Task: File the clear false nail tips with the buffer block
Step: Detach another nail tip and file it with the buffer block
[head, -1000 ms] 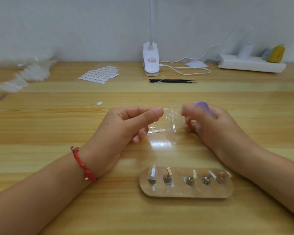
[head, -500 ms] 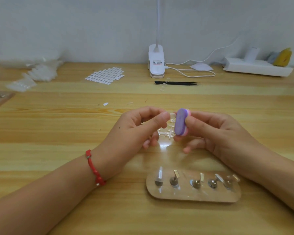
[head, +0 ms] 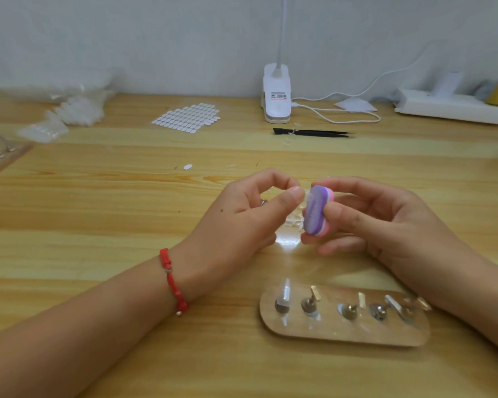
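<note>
Facing each other above the middle of the table (head: pixel 98 196), the two hands are seen almost touching. The left hand (head: pixel 242 219) is closed in a pinch, thumb and forefinger pressed together on a clear false nail tip (head: pixel 306 196), of which only a small translucent edge can be made out past the thumb. A red cord bracelet (head: pixel 173 282) is worn on that wrist. The right hand (head: pixel 385 225) is clamped on the buffer block (head: pixel 316 211), with the thumb laid on its near side and the fingers curled behind it. The block is held upright, its purple face turned toward the left hand and set against the pinched tip; pink and white layers are shown along its right edge. A clear strip of tips (head: pixel 292 222) is lying on the table under the hands, though its outline is blurred.

Toward the near edge, right of the middle, a rounded wooden holder board (head: pixel 342 334) is laid flat, with a row of small metal stands on it. A clear tip (head: pixel 285 291) is mounted on the leftmost stand.

Along the far edge, a white clip lamp base (head: pixel 277 96) is placed at the middle, and a white cable (head: pixel 342 117) is looped to its right. Black tweezers (head: pixel 311 132) are laid just in front of the lamp. A sheet of small white oval tabs (head: pixel 187 117) is spread left of the lamp, and one loose tab (head: pixel 187 167) is lying nearer the hands. Clear plastic packets (head: pixel 75 107) are heaped toward the far left corner, and a white power strip (head: pixel 454 106) is set toward the far right corner.
</note>
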